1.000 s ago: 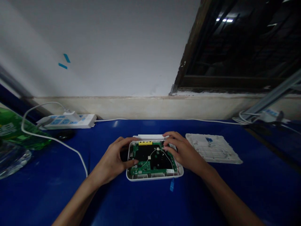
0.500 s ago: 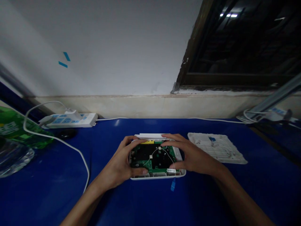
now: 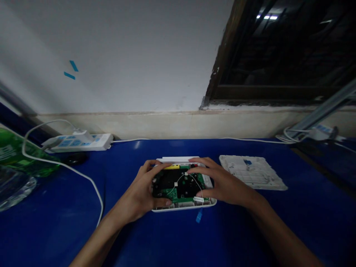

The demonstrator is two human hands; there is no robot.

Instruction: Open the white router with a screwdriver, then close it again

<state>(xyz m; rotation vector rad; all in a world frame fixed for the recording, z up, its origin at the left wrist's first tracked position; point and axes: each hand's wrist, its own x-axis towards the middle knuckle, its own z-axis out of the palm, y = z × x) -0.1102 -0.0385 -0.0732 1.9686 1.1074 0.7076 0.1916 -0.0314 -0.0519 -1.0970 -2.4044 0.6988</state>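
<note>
A white plastic housing (image 3: 183,208) lies on the blue table, with a green and black circuit board (image 3: 167,179) inside it. My left hand (image 3: 143,189) grips the left side of the housing, its thumb at the near edge and fingers at the far edge. On the right side, my right hand (image 3: 219,181) has its fingers curved over the board, the index fingertip by a small white connector (image 3: 186,173) and the thumb near a white label (image 3: 198,199). A thin white wire arcs over the board. A blue tab (image 3: 199,216) hangs past the near edge.
A white plastic cover (image 3: 253,172) lies at the right. A power strip (image 3: 80,143) with a plugged-in adapter, a white cable (image 3: 83,175) and a green bottle (image 3: 22,154) are at the left. A metal bar (image 3: 322,107) stands at the back right.
The whole view has shifted slightly, so things appear a little further left. The right fingertips and thumb have moved very slightly over the board; the left hand keeps its grip.
</note>
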